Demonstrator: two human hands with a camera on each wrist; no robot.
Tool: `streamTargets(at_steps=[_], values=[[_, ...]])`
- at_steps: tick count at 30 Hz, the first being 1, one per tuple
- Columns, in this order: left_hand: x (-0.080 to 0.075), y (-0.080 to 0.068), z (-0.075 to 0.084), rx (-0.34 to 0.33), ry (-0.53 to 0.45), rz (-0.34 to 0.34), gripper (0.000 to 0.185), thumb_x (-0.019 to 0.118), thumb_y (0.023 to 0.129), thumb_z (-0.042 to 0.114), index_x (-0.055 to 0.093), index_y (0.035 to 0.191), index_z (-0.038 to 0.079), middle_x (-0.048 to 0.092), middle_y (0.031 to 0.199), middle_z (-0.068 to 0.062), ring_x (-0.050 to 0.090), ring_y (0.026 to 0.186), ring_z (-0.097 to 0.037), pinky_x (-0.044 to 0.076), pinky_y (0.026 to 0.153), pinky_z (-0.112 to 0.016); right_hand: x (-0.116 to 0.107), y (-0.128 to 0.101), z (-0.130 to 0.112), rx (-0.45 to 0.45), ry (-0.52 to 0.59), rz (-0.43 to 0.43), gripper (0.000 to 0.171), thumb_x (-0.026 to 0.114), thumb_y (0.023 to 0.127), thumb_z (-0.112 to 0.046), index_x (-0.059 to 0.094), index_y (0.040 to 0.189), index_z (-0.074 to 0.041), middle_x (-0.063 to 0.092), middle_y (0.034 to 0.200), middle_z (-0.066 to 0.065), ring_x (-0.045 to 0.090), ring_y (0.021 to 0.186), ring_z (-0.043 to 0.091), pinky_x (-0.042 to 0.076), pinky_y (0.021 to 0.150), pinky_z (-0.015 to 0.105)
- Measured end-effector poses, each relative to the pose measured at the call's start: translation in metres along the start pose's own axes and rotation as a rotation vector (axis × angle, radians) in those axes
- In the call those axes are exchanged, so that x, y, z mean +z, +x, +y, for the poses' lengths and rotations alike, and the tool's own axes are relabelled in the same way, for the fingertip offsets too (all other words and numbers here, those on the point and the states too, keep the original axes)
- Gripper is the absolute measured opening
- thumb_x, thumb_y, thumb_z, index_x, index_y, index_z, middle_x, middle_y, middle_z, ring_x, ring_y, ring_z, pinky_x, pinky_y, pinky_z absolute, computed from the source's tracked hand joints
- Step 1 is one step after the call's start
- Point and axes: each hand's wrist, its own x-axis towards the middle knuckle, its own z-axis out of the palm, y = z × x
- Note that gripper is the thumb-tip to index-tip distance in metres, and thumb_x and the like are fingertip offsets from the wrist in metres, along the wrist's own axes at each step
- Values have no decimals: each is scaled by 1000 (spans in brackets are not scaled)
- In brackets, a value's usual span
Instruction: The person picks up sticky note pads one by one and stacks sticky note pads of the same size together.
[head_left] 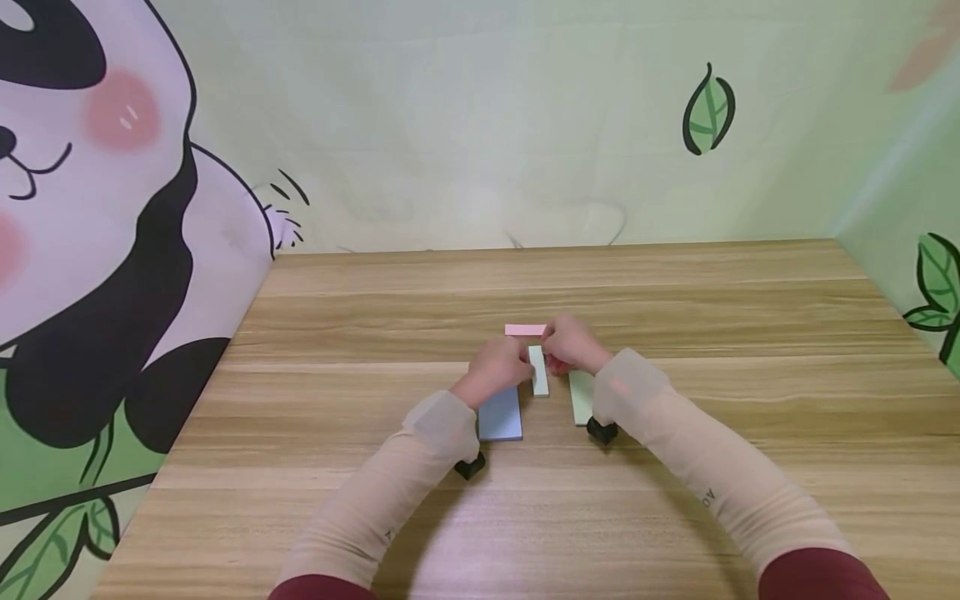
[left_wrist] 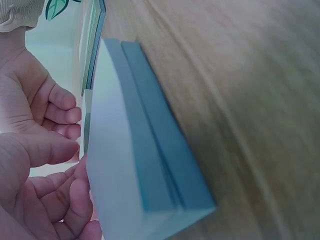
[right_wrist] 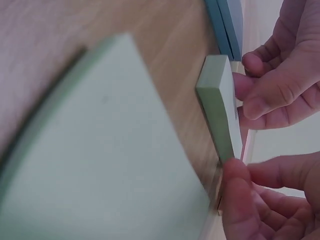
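Observation:
A narrow pale green sticky-note pad (head_left: 539, 383) lies flat between both hands. My left hand (head_left: 498, 367) comes from the left, its thumb and fingers bent at the pad's edge. My right hand (head_left: 573, 343) is at the pad's far end; in the right wrist view its index fingertip (right_wrist: 235, 170) presses that end, with the thumb close beside it. A thick blue pad (head_left: 500, 417) in two layers lies under and in front of the left hand. The wider pale green pad (head_left: 581, 400) lies below the right hand, partly hidden by the right wrist.
A thin pink strip (head_left: 523, 330) lies across the wooden table (head_left: 360, 317) behind the hands, its right end covered by the right hand. Black blocks hang under both wrists. A wall with a painted panda (head_left: 161, 250) borders the table at left and back.

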Motion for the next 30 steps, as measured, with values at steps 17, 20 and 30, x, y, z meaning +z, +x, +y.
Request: streamTargets(at_steps=[17,20,30], values=[[1,8,-11,-113,-58,123,22,52,84,19,54,64,10,40,53,4,38,47,-10,27,42,-21,-12,10,8,-121,-168,290,20,49,82,-8,64,93,0,62,92,12,50,80,21,40,65,26],[1,10,-13,-135,-60,125,18,51,84,17,58,69,9,45,57,2,41,50,-11,30,43,-21,-13,12,8,-121,-132,294,21,48,82,-7,63,95,0,61,95,13,50,83,22,40,69,28],[2,14,-15,-166,-44,153,14,53,83,13,65,82,7,58,69,-2,47,56,-13,33,45,-22,-12,16,6,-165,-197,279,24,47,80,-5,61,99,0,59,95,12,48,84,23,39,72,29]])
